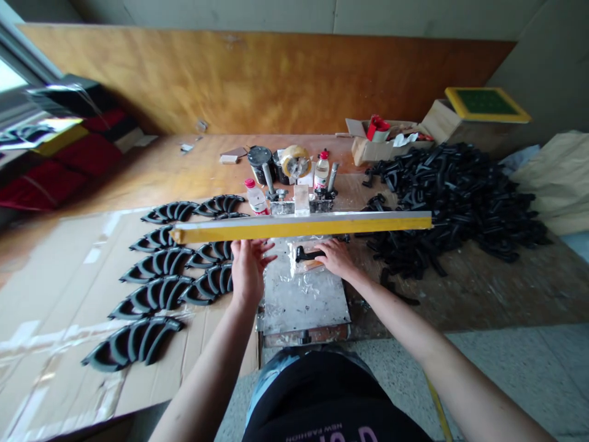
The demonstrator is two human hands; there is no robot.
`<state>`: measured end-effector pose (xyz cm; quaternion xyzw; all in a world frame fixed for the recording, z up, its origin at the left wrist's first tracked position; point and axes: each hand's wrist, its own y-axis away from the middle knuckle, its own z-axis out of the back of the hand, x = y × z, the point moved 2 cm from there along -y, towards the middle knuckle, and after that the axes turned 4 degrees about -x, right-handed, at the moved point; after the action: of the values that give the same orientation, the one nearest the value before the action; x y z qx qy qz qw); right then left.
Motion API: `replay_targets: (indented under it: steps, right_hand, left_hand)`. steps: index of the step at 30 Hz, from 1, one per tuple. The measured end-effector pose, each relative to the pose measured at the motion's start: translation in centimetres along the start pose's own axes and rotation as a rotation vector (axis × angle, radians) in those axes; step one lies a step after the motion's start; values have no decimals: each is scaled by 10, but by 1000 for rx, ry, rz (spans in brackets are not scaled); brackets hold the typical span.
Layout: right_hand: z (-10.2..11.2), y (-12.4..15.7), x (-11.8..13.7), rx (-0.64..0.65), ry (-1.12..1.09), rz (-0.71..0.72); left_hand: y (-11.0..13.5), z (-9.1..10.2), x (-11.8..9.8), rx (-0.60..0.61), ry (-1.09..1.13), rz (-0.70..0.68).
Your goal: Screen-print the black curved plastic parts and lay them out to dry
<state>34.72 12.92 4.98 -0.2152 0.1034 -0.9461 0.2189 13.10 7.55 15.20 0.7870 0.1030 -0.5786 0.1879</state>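
A silver-and-yellow screen frame (pixel 304 228), seen edge-on, spans the space above a worn metal base plate (pixel 304 301). My left hand (pixel 248 270) is just below the frame's front edge, left of the plate, its fingers apart and nothing visible in them. Whether its fingertips touch the frame I cannot tell. With my right hand (pixel 338 256) I grip one end of a black curved plastic handle (pixel 309 254), which lies on a small taped block on the plate. My fingers partly cover the handle's right end.
Rows of black handles (pixel 133 344) lie on cardboard (pixel 64 294) at left. A large heap of them (pixel 451 196) fills the right side. Behind the frame stand bottles (pixel 321 170), a tape roll (pixel 295 162) and a black can (pixel 260 162). An open carton (pixel 365 150) sits at back right.
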Motion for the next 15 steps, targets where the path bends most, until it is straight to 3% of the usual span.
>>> replay_targets:
  steps: [2,4,7,9,11,13,15]
  right_hand:
    - [-1,9,26,-30,-33,-39]
    - [-1,22,52,-48,-69,73]
    - [0,44,60,42,-157,369]
    - [7,56,25,55,-135,316]
    - [23,66,-37,-4,27,13]
    - [39,76,-103,-14,251,-264]
    - [47,87,-152,58,389,-381]
  left_hand:
    - [21,-1,39,51,-17,263]
    - [42,4,74,124,-40,479]
    - [55,37,99,72,-108,529]
    - [49,81,102,-28,-259,481]
    - [40,137,103,-151,-493,468]
    - [32,192,109,-161,-734,480]
    - [30,234,123,-120,-941,530]
